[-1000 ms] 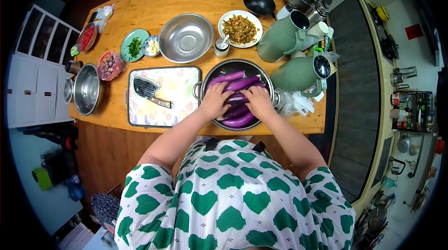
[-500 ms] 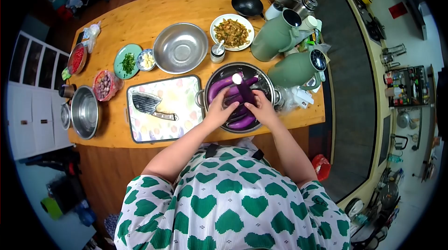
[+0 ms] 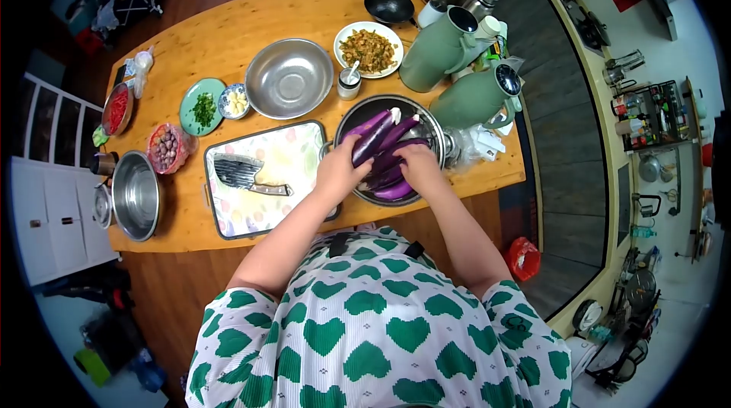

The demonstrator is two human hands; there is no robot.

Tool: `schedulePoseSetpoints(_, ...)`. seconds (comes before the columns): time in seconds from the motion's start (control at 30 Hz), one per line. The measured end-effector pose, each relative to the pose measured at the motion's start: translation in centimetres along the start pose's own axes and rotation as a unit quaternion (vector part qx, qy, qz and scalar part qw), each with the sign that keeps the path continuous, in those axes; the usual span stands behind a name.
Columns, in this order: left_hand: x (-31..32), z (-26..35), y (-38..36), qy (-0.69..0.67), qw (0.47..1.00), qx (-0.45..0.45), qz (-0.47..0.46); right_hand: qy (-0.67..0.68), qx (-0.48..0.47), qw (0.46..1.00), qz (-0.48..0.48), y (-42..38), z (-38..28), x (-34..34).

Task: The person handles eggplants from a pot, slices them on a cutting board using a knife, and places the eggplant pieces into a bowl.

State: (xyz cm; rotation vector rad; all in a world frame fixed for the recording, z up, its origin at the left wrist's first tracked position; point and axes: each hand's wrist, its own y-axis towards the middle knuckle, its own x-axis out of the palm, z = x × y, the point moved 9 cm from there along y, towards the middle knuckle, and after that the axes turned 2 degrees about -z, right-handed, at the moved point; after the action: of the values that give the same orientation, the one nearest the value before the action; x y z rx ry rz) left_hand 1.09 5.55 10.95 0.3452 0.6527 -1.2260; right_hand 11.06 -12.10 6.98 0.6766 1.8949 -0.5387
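A steel pot (image 3: 435, 120) with side handles holds several purple eggplants (image 3: 394, 192). My left hand (image 3: 341, 172) is closed around the lower end of one eggplant (image 3: 373, 138), tilted over the pot's left side with its pale stem end pointing away from me. Down among the other eggplants is my right hand (image 3: 420, 170), its fingers curled over one of them, the tips partly hidden. Left of the pot lies a patterned cutting board (image 3: 289, 153) with a cleaver (image 3: 237, 172) on it.
Behind the pot stand two green thermos jugs (image 3: 476, 100), a small jar (image 3: 349, 84) and a plate of cooked food (image 3: 368, 50). A large steel bowl (image 3: 289, 77), a plate of chopped greens (image 3: 204, 109) and another steel bowl (image 3: 137, 195) are to the left.
Both hands were around one eggplant at the pot's middle. Now my left hand holds an eggplant further left, and my right hand is lower among the others. The whole view has shifted slightly.
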Motion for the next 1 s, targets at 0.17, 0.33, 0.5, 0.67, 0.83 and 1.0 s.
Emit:
schedulePoseSetpoints(0.17, 4.7, -6.8, 0.8, -0.204, 0.962, -0.167, -0.065, -0.055, -0.083, 0.995, 0.028, 0.8, -0.6, 3.8)
schedulePoseSetpoints(0.33, 5.0, -6.1, -0.9, -0.242, 0.936, -0.236, -0.098, -0.186, -0.104, 0.977, 0.000, 1.7, -0.9, 5.3)
schedulePoseSetpoints(0.5, 4.4, -4.1, -2.7, -0.312, 0.908, -0.264, -0.095, -0.162, -0.149, 0.975, 0.041, 1.2, -2.0, 0.2)
schedulePoseSetpoints(0.67, 3.8, -0.1, -3.4, -0.447, 0.836, -0.287, -0.135, 0.082, -0.025, 0.994, 0.072, -1.3, -0.9, -9.8)
schedulePoseSetpoints(0.83, 2.7, 4.2, -4.0, -0.529, 0.789, -0.254, -0.181, 0.204, 0.022, 0.962, 0.180, -4.1, -2.3, -16.0)
schedulePoseSetpoints(1.0, 5.0, 0.1, -3.1, -0.375, 0.889, -0.246, -0.094, 0.179, 0.012, 0.971, 0.156, -3.7, 0.5, -8.6)
